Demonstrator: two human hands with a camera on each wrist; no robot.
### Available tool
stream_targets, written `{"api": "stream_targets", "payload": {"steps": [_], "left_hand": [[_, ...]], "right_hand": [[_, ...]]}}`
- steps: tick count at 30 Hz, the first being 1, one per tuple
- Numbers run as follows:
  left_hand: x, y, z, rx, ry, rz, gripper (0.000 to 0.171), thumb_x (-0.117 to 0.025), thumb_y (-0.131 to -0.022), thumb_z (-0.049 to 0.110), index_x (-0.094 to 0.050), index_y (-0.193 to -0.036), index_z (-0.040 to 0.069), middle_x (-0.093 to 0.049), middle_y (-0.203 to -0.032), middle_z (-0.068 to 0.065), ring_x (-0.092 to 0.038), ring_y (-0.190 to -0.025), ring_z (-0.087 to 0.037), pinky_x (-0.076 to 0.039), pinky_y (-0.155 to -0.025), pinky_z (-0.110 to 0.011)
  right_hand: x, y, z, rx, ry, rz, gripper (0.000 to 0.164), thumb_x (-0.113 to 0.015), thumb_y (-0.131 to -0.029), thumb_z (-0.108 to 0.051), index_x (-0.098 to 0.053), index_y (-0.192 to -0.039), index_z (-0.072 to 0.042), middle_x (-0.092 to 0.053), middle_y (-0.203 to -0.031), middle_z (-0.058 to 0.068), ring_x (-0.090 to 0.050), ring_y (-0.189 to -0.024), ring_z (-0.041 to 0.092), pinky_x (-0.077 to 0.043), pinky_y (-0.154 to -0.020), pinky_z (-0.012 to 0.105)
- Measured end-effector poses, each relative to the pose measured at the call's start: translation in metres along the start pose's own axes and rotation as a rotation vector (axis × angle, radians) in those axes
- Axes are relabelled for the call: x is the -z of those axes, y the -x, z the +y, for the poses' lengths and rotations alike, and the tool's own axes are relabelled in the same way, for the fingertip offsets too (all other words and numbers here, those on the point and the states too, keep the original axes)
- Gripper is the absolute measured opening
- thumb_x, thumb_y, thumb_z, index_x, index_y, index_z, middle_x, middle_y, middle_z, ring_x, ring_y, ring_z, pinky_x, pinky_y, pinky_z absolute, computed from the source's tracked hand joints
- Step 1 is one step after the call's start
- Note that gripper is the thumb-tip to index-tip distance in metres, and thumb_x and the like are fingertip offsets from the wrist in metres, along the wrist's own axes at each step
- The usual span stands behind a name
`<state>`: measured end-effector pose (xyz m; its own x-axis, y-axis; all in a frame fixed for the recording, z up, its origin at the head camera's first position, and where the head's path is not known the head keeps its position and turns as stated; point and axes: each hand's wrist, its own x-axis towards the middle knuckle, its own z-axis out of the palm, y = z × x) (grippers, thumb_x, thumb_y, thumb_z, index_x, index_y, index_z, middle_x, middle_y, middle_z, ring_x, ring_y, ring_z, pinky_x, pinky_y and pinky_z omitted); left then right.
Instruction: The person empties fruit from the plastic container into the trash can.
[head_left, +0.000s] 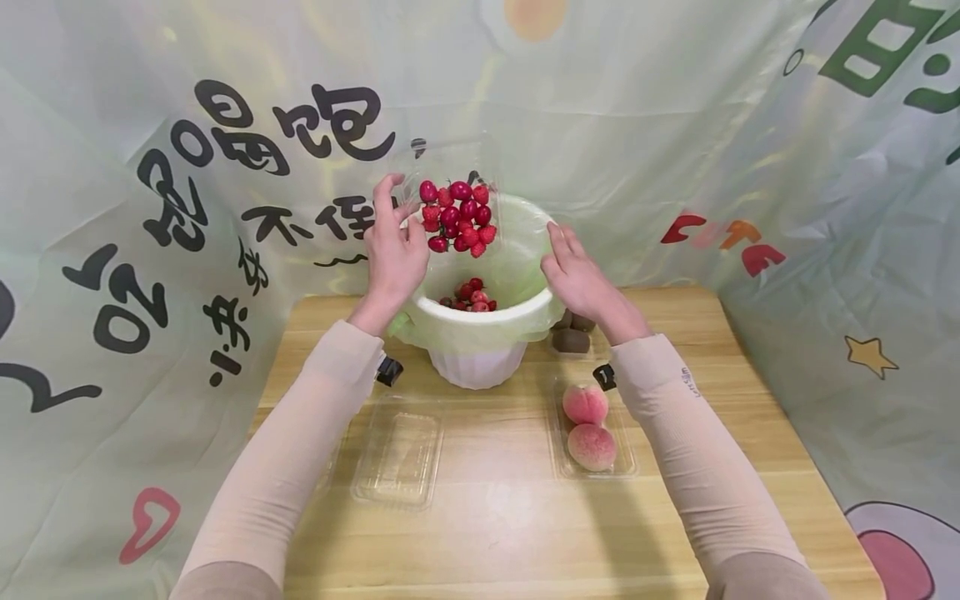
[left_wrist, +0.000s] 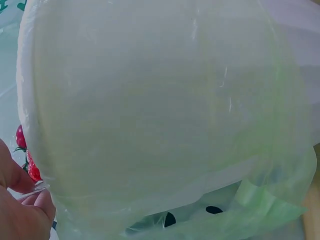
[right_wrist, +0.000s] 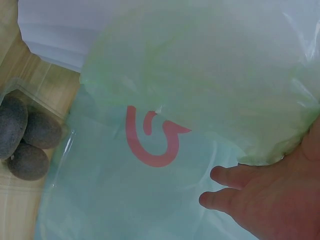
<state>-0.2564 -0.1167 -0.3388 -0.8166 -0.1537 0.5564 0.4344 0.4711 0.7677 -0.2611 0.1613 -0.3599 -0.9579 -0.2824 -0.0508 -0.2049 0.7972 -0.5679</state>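
My left hand (head_left: 396, 258) pinches the edge of a clear plastic box (head_left: 487, 167), held tilted above a white trash bin (head_left: 476, 358). Red fruits (head_left: 457, 217), some smooth like cherry tomatoes and some bumpy, show against the box over the bin's opening. In the left wrist view, the thumb and fingers pinch clear plastic beside a red fruit (left_wrist: 20, 137). More red fruits (head_left: 472, 293) lie inside the bin, which is lined with a pale green bag (head_left: 408, 331). My right hand (head_left: 581, 279) grips the bin's right rim, with two fingers (right_wrist: 232, 176) sticking out on the outer side.
An empty clear box (head_left: 399, 454) lies on the wooden table (head_left: 495, 525) at front left. Two peaches (head_left: 591, 446) sit in a clear tray on the right. Several brown kiwi-like fruits (right_wrist: 30, 162) are in another clear box behind. Printed cloth (head_left: 600, 125) surrounds the table.
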Motion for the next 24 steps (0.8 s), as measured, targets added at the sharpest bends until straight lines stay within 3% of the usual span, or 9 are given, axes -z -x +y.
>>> {"api": "stream_targets", "payload": {"steps": [8, 18, 22, 24], "left_hand": [[0.0017, 0.0022, 0.0024, -0.034, 0.003, -0.003, 0.049, -0.046, -0.104, 0.000, -0.039, -0.151, 0.009, -0.070, -0.135, -0.023, -0.068, -0.130, -0.023, -0.044, -0.055, -0.020], [0.0004, 0.0026, 0.0037, -0.090, 0.000, 0.041, 0.044, -0.048, -0.105, 0.000, -0.040, -0.149, 0.007, -0.068, -0.136, -0.027, -0.071, -0.125, -0.026, -0.041, -0.054, -0.019], [0.0005, 0.0026, 0.0027, -0.104, -0.006, 0.053, 0.044, -0.047, -0.105, 0.000, -0.041, -0.148, 0.008, -0.067, -0.136, -0.029, -0.078, -0.104, -0.030, -0.039, -0.052, -0.019], [0.0004, 0.0027, 0.0020, -0.110, -0.003, 0.059, 0.044, -0.048, -0.105, -0.001, -0.041, -0.148, 0.008, -0.067, -0.137, -0.028, -0.078, -0.104, -0.029, -0.041, -0.054, -0.019]], "right_hand": [[-0.0004, 0.0004, 0.0016, -0.002, 0.002, -0.003, 0.069, -0.018, -0.111, -0.045, 0.010, -0.169, -0.023, 0.013, -0.178, 0.011, 0.006, -0.166, 0.032, -0.004, -0.133, 0.056], [0.0000, 0.0006, 0.0009, -0.002, -0.011, 0.002, 0.069, -0.019, -0.111, -0.044, 0.009, -0.170, -0.023, 0.011, -0.178, 0.011, 0.004, -0.165, 0.035, -0.005, -0.133, 0.057], [0.0003, 0.0009, 0.0004, -0.001, -0.009, 0.005, 0.069, -0.020, -0.111, -0.043, 0.008, -0.170, -0.022, 0.011, -0.178, 0.012, 0.003, -0.165, 0.034, -0.006, -0.133, 0.057], [0.0005, 0.0009, 0.0000, -0.001, -0.007, 0.006, 0.069, -0.020, -0.111, -0.043, 0.008, -0.170, -0.022, 0.010, -0.178, 0.012, 0.003, -0.165, 0.034, -0.006, -0.133, 0.057]]}}
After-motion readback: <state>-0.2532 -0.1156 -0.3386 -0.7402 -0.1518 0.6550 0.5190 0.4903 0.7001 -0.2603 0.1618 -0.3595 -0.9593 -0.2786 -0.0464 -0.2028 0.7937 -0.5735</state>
